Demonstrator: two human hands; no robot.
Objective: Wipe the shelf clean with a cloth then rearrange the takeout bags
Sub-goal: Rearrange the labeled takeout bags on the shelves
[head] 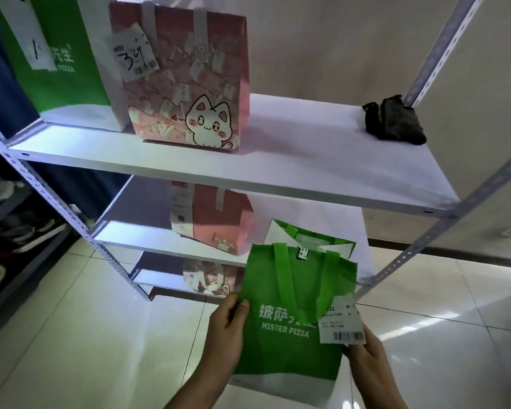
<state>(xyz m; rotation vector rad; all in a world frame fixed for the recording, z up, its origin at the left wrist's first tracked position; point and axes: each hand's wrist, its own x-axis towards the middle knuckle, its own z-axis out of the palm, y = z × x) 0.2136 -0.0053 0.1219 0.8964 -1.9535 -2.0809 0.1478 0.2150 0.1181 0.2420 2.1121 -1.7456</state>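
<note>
White metal shelf (pixel 278 172): pink cat bag (pixel 186 84) standing on top board, green pizza bag (pixel 56 54) just left, dark cloth (pixel 393 122) far right.

On the top shelf (pixel 278 178), cloth (pixel 394 121) lies right of two bags (pixel 186 84).

Both forearms are reaching up from the bottom of the frame. The left hand (pixel 227 326) is pinching the green bag (pixel 289 332) by its left edge, thumb on front. The right hand (pixel 366 354) is gripping its right side, fingers curled underneath.
</note>
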